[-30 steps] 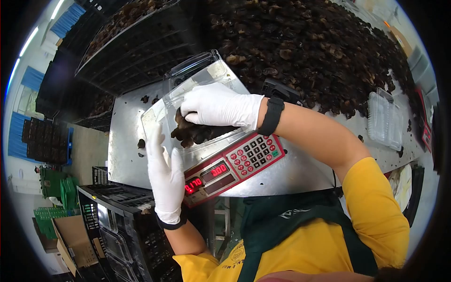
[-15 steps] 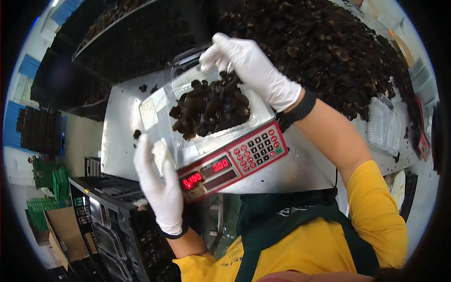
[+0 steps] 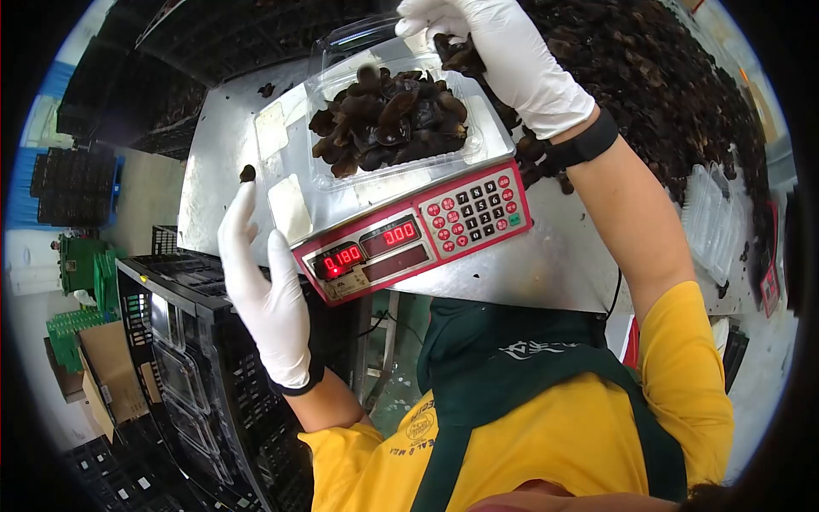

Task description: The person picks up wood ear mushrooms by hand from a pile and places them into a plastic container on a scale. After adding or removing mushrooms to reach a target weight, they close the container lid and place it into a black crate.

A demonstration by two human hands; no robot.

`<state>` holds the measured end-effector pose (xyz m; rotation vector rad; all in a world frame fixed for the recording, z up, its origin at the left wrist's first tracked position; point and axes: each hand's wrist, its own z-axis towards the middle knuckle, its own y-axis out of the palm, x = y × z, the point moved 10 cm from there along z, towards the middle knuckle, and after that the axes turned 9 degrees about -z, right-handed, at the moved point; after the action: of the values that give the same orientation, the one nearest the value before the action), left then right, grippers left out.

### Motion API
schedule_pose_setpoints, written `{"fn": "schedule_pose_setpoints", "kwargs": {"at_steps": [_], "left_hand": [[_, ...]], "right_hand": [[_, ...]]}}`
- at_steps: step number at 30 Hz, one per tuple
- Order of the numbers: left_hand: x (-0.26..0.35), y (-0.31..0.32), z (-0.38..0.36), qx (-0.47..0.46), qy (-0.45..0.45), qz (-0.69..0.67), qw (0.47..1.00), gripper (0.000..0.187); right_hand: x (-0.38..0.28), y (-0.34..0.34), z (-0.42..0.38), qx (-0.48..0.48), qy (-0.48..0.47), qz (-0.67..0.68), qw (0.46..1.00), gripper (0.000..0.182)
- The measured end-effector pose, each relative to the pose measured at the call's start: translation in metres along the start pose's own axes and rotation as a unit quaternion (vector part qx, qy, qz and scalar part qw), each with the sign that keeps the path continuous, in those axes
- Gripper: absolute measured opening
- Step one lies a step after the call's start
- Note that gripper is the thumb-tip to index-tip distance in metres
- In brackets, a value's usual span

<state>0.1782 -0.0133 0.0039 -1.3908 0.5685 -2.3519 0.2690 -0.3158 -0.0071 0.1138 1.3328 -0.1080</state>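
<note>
A clear plastic tray (image 3: 384,173) heaped with dark, wrinkled fungus pieces (image 3: 388,119) sits on a red scale (image 3: 414,235), whose lit display reads 0.180 and 0.00. Gloved in white, my right hand (image 3: 503,60) is above the tray's right back corner, its fingers closed around a dark fungus piece (image 3: 459,56). My left hand (image 3: 266,286), also in a white glove, is left of the scale with thumb and fingers apart, holding nothing. One small dark piece (image 3: 247,173) is by its fingertip.
A large pile of dark fungus (image 3: 631,77) covers the table's back right. Stacked clear trays (image 3: 710,222) stand at the right. Black crates (image 3: 183,375) are at the lower left, with more at the upper left. Green baskets (image 3: 77,328) and a cardboard box (image 3: 115,375) lie beyond.
My right hand has moved up and right from over the tray, and a fungus piece now shows in it. The scale and tray appear higher in view. My left hand has opened slightly.
</note>
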Motion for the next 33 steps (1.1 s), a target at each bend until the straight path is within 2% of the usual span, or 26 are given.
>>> {"fn": "schedule_pose_setpoints", "kwargs": {"at_steps": [1,3,4,5,7,9,11,15,18,21,23,24,27,28,29,31,33], "left_hand": [[0.0,0.007,0.002,-0.021,0.004,0.011,1.0,0.041],[0.003,0.02,0.005,-0.035,0.033,0.03,0.998,0.039],[0.004,0.025,0.006,-0.043,0.04,0.031,0.998,0.038],[0.004,0.031,0.007,-0.05,0.049,0.031,0.997,0.038],[0.004,0.042,0.008,-0.057,0.067,0.012,0.996,0.041],[0.007,0.062,0.006,-0.115,0.067,0.017,0.991,0.044],[0.011,0.072,0.0,-0.131,0.088,0.067,0.985,0.045],[0.024,0.077,-0.006,-0.135,0.067,0.064,0.987,0.039],[0.033,0.077,-0.011,-0.152,0.047,0.045,0.986,0.038],[0.041,0.066,-0.01,-0.169,0.033,0.027,0.985,0.035],[0.04,0.045,0.004,-0.149,-0.001,0.029,0.988,0.034],[0.043,0.034,0.013,-0.153,0.041,0.074,0.985,0.034],[0.067,0.016,0.038,-0.13,0.027,0.086,0.987,0.032],[0.073,0.013,0.044,-0.121,0.039,0.093,0.987,0.031],[0.081,0.015,0.049,-0.116,0.033,0.074,0.99,0.03],[0.085,0.017,0.059,-0.119,0.049,0.083,0.988,0.03],[0.079,0.026,0.073,-0.133,0.037,0.062,0.988,0.03]], "right_hand": [[0.006,-0.003,0.0,-0.026,0.009,0.064,0.998,0.043],[0.018,-0.03,-0.003,0.03,0.045,0.085,0.995,0.043],[0.011,-0.045,-0.015,0.055,0.002,0.036,0.998,0.045],[0.013,-0.062,-0.029,0.089,0.024,0.009,0.996,0.045],[0.029,-0.088,-0.036,0.107,0.003,-0.064,0.992,0.045],[0.034,-0.089,-0.039,0.138,0.06,-0.023,0.988,0.041],[0.02,-0.074,-0.026,0.104,-0.001,-0.028,0.994,0.04],[-0.009,-0.015,-0.006,0.017,-0.056,-0.014,0.998,0.036],[-0.001,0.012,0.007,0.015,-0.066,-0.158,0.985,0.037],[0.015,0.011,0.012,-0.004,-0.016,-0.094,0.995,0.049],[0.018,0.008,0.018,-0.008,-0.017,-0.058,0.998,0.052],[0.02,0.008,0.019,-0.014,-0.015,-0.02,1.0,0.055],[0.011,0.011,0.018,-0.035,-0.044,0.009,0.998,0.055],[0.01,0.013,0.016,-0.051,-0.03,0.039,0.997,0.044],[0.011,0.013,0.017,-0.054,-0.034,0.04,0.997,0.044],[0.009,0.012,0.019,-0.062,-0.077,0.054,0.994,0.033],[0.004,0.009,0.016,-0.049,-0.078,0.019,0.996,0.028]]}}
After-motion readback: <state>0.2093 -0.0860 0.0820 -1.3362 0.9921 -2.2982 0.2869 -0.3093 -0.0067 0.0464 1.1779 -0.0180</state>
